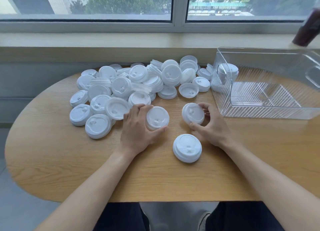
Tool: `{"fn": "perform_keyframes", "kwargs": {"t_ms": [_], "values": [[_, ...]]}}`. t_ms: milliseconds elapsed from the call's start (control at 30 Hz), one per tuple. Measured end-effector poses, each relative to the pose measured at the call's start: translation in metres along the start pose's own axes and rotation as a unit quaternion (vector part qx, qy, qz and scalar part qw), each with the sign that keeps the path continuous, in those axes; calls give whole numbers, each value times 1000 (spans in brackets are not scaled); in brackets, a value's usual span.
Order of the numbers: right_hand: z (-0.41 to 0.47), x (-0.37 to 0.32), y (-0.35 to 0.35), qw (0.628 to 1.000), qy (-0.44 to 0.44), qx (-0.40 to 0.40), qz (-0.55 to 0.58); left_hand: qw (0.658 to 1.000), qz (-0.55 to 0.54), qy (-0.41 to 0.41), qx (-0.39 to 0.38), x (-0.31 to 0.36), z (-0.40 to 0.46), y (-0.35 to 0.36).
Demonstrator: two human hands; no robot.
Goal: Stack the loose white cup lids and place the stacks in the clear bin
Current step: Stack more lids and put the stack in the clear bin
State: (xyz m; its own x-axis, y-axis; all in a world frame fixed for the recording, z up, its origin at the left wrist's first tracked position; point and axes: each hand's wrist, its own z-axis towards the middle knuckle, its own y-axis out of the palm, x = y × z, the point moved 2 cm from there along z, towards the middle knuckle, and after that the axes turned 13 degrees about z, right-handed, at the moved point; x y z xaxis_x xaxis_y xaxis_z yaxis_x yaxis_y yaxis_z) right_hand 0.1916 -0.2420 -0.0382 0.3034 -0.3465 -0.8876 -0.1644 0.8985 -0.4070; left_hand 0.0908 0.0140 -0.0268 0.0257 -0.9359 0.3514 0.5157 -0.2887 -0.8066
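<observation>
A big heap of loose white cup lids (138, 83) covers the far left and middle of the wooden table (69, 161). My left hand (136, 130) grips a white lid (157, 117) just in front of the heap. My right hand (211, 125) holds another white lid (193, 113), tilted, a little to the right. Between my wrists a short stack of lids (187, 147) rests on the table, touched by neither hand. The clear bin (266, 109) stands at the right, with a stack of lids (228, 71) inside at its far left corner.
A windowsill and window run along the far side of the table. A dark drink cup (308, 28) stands on the sill at the far right, above the bin. The table's front edge is close to my lap.
</observation>
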Motion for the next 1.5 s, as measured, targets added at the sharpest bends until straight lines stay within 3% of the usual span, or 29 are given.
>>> {"fn": "perform_keyframes", "kwargs": {"t_ms": [133,267,833,1033,1200,1333,1500], "values": [[-20,-4,-11,998,9,32,58,992,-111,-50,-17,26,-21,0],[-35,-6,-18,996,-3,50,73,984,-149,-92,-45,52,-42,3],[-52,-14,-29,982,47,15,181,990,21,-19,-135,89,-57,14],[-56,-22,-30,984,42,-32,169,973,-179,-28,-141,87,-43,1],[-56,-40,-31,984,-11,-109,137,941,-245,24,-231,75,-22,-10],[-55,-46,-29,980,-23,-131,149,950,-245,13,-194,69,-22,-11],[-67,-51,-11,984,-12,-84,158,967,-204,-21,-148,71,-39,-9]]}}
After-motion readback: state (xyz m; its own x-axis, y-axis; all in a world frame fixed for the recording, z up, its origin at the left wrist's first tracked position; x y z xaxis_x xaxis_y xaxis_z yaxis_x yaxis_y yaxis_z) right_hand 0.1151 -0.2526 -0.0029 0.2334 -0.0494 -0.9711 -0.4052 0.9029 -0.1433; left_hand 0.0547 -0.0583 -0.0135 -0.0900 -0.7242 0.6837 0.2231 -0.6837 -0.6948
